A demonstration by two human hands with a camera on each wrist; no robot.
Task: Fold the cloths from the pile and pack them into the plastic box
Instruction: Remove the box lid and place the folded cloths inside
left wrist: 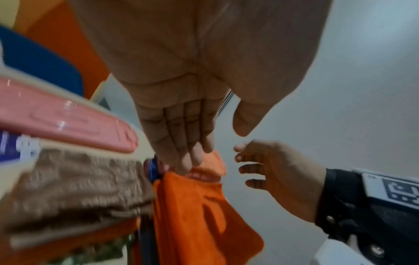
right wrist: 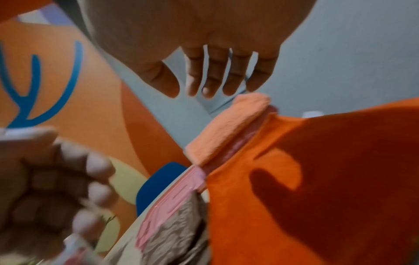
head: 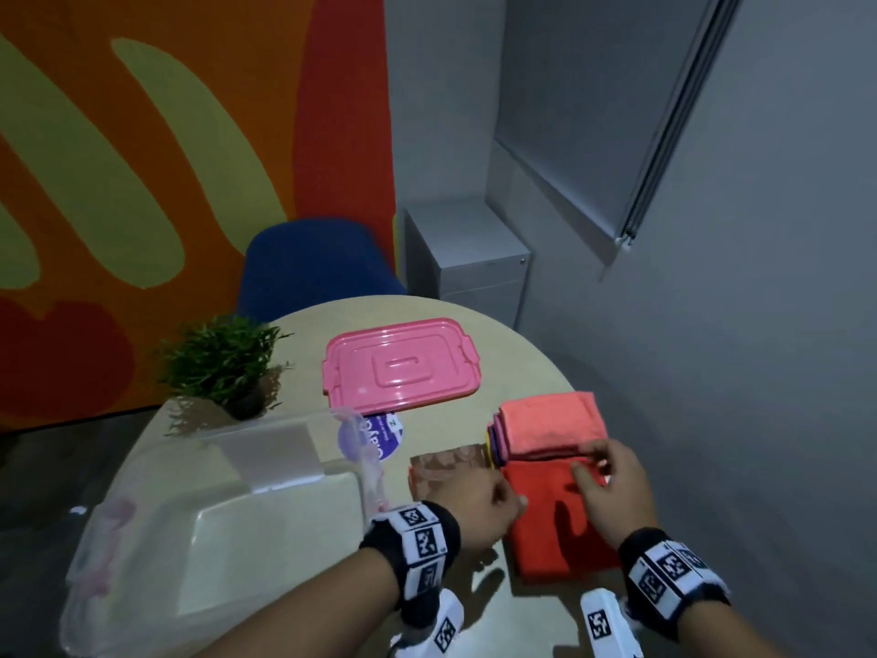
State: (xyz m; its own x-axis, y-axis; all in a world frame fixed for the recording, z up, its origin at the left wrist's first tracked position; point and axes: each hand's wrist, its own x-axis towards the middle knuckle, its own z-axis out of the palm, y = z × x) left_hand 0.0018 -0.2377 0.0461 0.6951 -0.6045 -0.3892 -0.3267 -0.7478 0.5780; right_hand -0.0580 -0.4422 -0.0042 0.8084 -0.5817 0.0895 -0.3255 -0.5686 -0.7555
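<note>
- Nearest, black wrist bands (head: 417,539) with square black-and-white code tags circle both wrists; the tags carry patterns, no readable words.
- The left hand (head: 479,508) hovers at the left edge of the orange cloth (head: 555,520), fingers straight and together, gripping nothing.
- The right hand (head: 612,486) is above the far part of the same cloth, fingers spread and relaxed, holding nothing; its tips reach the near edge of the pile.
- The orange cloth lies flat on the round table (head: 517,344), near its right edge.
- A brown cloth (head: 446,467) lies just left of it.
- The clear plastic box (head: 228,515) stands at the near left.
- The pile of folded cloths (head: 545,427), salmon on top, touches the orange cloth's far edge.
- A purple round sticker (head: 379,432) shows partial white lettering, too cut off to read.
- Beyond lie the pink lid (head: 401,363) and a small green plant (head: 223,363).
</note>
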